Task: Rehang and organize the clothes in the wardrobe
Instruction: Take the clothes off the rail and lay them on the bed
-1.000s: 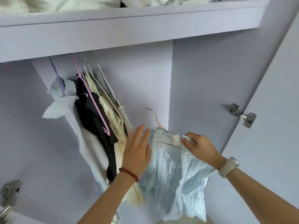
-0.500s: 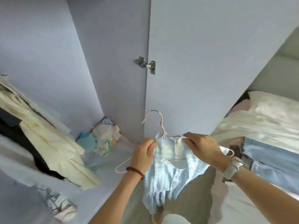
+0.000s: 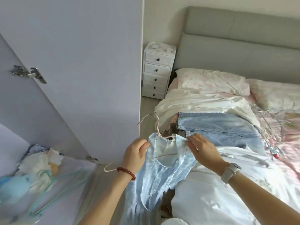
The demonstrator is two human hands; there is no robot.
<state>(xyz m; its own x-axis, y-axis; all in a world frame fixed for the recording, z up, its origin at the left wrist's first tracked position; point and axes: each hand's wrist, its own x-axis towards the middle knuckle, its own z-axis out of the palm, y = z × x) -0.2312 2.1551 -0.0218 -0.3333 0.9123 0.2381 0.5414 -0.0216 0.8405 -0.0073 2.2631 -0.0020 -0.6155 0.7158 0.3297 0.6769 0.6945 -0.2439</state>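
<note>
A light blue striped blouse [image 3: 162, 172] hangs on a pale pink hanger [image 3: 155, 125] at the centre of the head view, between the wardrobe and the bed. My left hand [image 3: 135, 153] pinches the blouse's left shoulder at the neckline. My right hand [image 3: 203, 149] grips its right shoulder. The hanger's hook sticks up above the collar, and one hanger end pokes out below my left wrist. The blouse's lower part drops out of view at the bottom edge.
The open lilac wardrobe door [image 3: 78, 62] stands left. On the wardrobe floor [image 3: 76, 172] lie crumpled clothes [image 3: 39, 163] and green hangers [image 3: 48, 190]. Jeans [image 3: 219, 125], white garments [image 3: 211, 200] and loose hangers [image 3: 276, 127] lie on the bed. A white drawer unit [image 3: 157, 70] stands behind.
The view swung from the wardrobe rail to the bed. Both hands carried the blouse on its hanger out of the wardrobe; my left hand went from flat on it to pinching its shoulder.
</note>
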